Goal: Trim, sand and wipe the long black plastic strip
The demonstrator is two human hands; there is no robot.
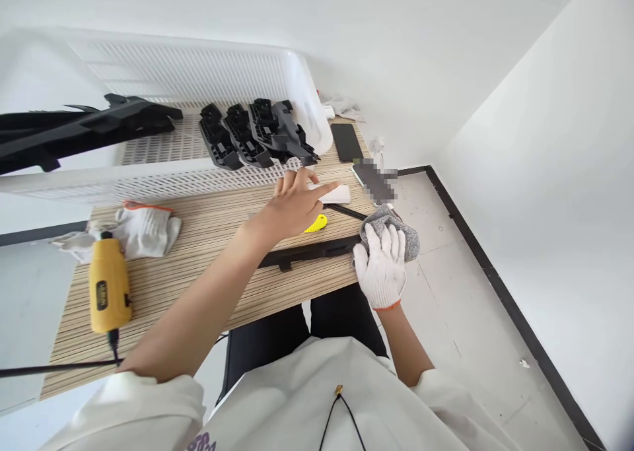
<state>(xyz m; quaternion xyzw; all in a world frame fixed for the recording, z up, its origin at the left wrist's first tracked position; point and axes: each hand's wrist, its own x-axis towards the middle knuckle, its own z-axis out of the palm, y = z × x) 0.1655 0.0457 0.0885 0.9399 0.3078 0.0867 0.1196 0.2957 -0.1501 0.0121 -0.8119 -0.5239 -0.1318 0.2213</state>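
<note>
My left hand [296,203] is bare and reaches over the tabletop, its index finger stretched across a white flat object [339,194] and the other fingers loosely bent. Beside its palm shows part of a yellow-handled tool [317,224]; the rest is hidden. My right hand [382,266], in a white knit glove with an orange cuff, lies with fingers spread on a grey cloth [411,239]. That cloth covers the right end of a long black plastic part [317,249] along the table's front edge. A thin black strip [349,211] lies between the hands.
Behind stands a white plastic basket [317,114] with several black plastic parts [257,134]. A yellow corded power tool [109,286] and a white glove [148,230] lie on the left. Two phones, one dark [347,142] and one blurred [374,181], rest at the right edge.
</note>
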